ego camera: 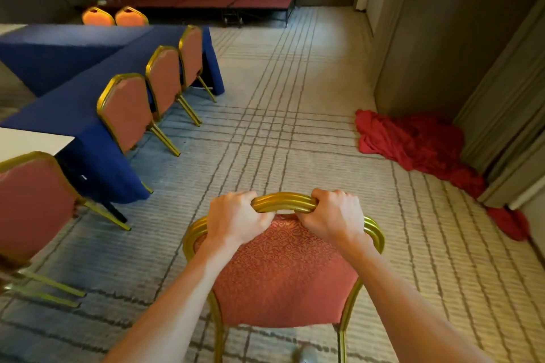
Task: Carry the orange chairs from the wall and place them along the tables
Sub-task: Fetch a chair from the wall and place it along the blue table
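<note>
Ideally the left hand (236, 216) and right hand (336, 215), both clenched round the top rail of the gold-framed orange padded chair (283, 271), steer it level toward the long blue-draped table (73, 115).

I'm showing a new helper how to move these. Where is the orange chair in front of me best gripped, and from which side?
Grip the orange chair by the top rail of its backrest, from behind, one hand each side of the peak, as the left hand and right hand do. The rail arches clear of the padding, leaving a gap for fingers.
</note>
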A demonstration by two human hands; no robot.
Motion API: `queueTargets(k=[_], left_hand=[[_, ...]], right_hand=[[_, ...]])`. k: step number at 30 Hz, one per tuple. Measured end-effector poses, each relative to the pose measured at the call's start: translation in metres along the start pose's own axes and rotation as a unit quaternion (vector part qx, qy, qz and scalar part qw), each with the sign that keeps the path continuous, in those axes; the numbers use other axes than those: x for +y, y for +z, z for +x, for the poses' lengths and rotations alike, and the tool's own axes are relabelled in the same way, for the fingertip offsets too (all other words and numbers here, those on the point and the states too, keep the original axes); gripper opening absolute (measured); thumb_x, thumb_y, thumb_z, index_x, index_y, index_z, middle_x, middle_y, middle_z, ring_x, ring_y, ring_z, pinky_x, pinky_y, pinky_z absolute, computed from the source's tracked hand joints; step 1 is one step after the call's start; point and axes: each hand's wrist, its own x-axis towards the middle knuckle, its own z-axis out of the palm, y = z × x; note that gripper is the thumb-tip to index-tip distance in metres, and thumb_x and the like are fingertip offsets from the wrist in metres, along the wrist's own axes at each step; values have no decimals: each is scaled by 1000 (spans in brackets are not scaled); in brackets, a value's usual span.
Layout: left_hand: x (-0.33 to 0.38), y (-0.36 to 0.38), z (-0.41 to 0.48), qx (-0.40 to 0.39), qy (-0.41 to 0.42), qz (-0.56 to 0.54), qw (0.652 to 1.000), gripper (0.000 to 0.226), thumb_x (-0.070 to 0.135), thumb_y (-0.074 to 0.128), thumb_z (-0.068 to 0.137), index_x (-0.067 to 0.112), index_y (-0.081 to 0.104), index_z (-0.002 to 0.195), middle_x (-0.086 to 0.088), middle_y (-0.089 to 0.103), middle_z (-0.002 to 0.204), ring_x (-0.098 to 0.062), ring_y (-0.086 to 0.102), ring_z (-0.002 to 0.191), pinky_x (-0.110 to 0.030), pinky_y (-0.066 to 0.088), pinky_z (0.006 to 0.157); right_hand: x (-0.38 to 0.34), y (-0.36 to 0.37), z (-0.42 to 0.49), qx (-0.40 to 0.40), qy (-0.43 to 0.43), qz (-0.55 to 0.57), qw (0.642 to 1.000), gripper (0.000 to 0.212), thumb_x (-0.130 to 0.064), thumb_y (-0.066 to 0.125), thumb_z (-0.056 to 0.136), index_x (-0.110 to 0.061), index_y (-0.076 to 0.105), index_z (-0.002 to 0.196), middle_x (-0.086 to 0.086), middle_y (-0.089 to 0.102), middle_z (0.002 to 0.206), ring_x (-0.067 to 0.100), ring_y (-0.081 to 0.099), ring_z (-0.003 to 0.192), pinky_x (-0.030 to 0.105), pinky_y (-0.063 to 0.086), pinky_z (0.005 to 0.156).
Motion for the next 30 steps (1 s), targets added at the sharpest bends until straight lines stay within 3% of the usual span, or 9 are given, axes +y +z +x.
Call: queueTargets(k=[6, 12, 18, 23, 30], left_hand=[[-15, 55, 118, 20, -11, -11, 1000, 40, 56, 64, 69, 20, 53, 55, 0, 61, 56, -28, 61, 51, -28, 36, 48], [-49, 128, 232, 4, -26, -3, 1000, 42, 47, 83, 65, 19, 54, 54, 0, 61, 56, -27, 61, 52, -27, 32, 50], [-99, 209, 356, -24, -28, -22, 999, 37, 46, 81, 64, 18, 58, 56, 1, 62, 55, -27, 62, 51, -27, 39, 48], [-124, 243, 462, -2, -27, -51, 998, 40, 49, 78, 67, 19, 54, 56, -1, 62, 56, -29, 63, 53, -29, 40, 49], [-149, 315, 605, 12, 8, -62, 998, 44, 46, 79, 68, 25, 43, 53, 2, 57, 51, -24, 57, 46, -25, 31, 50]], right_hand=[[27, 1, 136, -1, -13, -6, 1000, 43, -64, 58, 80, -24, 50, 67, 3, 71, 75, 32, 68, 76, 35, 47, 67], [43, 29, 271, -7, -8, -24, 1000, 43, -63, 58, 79, -21, 62, 73, 2, 72, 77, 32, 68, 78, 35, 48, 69], [52, 57, 416, -42, 18, -26, 999, 39, -61, 60, 79, -23, 55, 71, 1, 71, 81, 30, 67, 83, 33, 41, 66], [58, 59, 530, -30, 28, -33, 999, 39, -62, 61, 76, -25, 52, 68, 1, 72, 80, 30, 68, 83, 32, 46, 69], [92, 82, 682, -32, 52, -15, 998, 35, -60, 60, 75, -25, 63, 75, -1, 71, 79, 28, 68, 81, 33, 49, 71]])
